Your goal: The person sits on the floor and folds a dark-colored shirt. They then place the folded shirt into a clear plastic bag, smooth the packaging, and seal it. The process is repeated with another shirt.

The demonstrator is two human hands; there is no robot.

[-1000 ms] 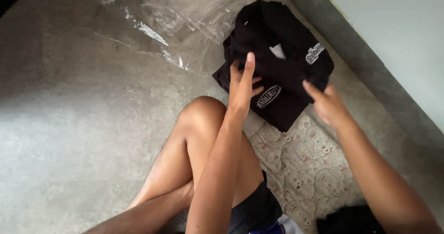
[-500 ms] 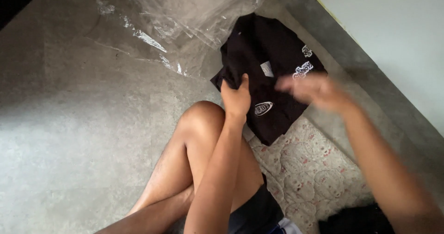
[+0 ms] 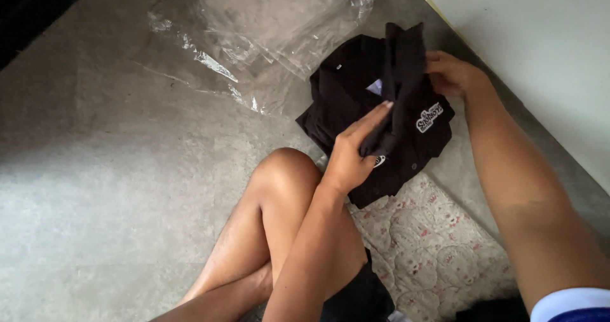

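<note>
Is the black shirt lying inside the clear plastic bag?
No, the black shirt lies on the floor beside the clear plastic bag, under both hands.
</note>
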